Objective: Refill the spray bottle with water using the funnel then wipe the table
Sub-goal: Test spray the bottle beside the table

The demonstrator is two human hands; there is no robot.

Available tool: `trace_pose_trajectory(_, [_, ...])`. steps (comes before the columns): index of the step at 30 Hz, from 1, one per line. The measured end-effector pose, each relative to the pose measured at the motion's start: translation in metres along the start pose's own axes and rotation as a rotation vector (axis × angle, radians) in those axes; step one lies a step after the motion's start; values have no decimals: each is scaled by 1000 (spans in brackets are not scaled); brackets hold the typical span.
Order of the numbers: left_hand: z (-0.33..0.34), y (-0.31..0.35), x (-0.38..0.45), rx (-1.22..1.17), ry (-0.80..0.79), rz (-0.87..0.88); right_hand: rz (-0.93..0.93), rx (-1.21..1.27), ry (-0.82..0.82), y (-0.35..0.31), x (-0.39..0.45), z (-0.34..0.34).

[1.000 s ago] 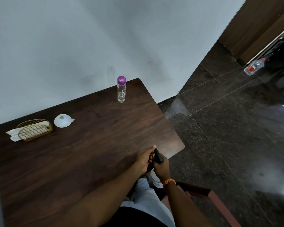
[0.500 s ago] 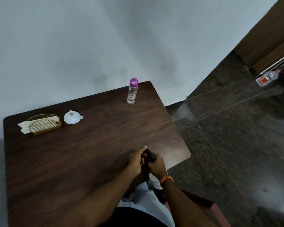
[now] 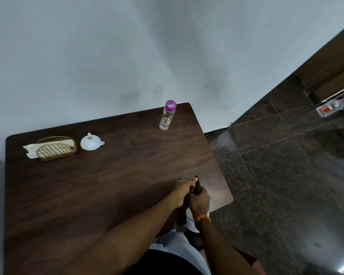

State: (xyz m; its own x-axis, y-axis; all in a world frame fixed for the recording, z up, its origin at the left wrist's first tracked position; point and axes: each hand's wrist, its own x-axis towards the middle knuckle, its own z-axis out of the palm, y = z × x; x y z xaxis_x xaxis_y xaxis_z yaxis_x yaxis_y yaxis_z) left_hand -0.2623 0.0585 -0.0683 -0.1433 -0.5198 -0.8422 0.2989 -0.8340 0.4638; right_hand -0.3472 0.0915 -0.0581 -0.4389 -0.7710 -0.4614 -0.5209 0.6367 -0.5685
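1. Head view, hands: we hold the spray bottle [image 3: 192,222] at the near right edge of the tabletop [image 3: 107,185]. The right hand [image 3: 199,201] grasps its neck, just under the black spray head [image 3: 197,186]. The left hand [image 3: 182,192] is clenched on that head, forefinger along its top. The white body shows only in part, below the right wrist.
2. Head view, supplies: the funnel [image 3: 90,142] lies on the far left, just beside a wire holder [image 3: 56,148] of napkins [image 3: 31,150]. The water bottle [image 3: 167,116] stands capped near the far right corner, well apart from our hands.
3. Step in hand, as we judge it: getting the spray head off; we cannot tell how loose it is.
4. Next: with the head off and the bottle upright, we fetch the funnel and seat it in the neck.
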Motion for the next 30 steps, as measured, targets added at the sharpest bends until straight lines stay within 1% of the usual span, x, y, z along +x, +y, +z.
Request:
trace_pose_trajectory(5, [-11,7,11,-71,35,-30,48,-118,-73,-13,12,8])
trace_pose_trajectory(10, [-36,12,20,-124,240,47,-80,-180,-224,-30,19,26])
trace_pose_trajectory(15, [-61,31,18,-218,362,133,-144,-243,-275,-58,23,50])
trace_pose_trajectory(18, [-77,49,14,-317,421,220,-288,-184,-355,-83,23,65])
trace_pose_trajectory(21, [-102,71,7,-424,451,301,-468,-58,-431,-112,24,82])
trace_pose_trajectory(23, [-121,84,3,-452,470,334,-560,26,-469,-134,27,94])
trace_pose_trajectory(26, [-151,100,-1,-455,517,383,-679,117,-536,-174,30,112])
trace_pose_trajectory(28, [-169,108,-5,-397,536,426,-717,168,-554,-199,31,123])
trace_pose_trajectory(30, [-185,113,-8,-346,519,446,-742,215,-578,-218,32,136])
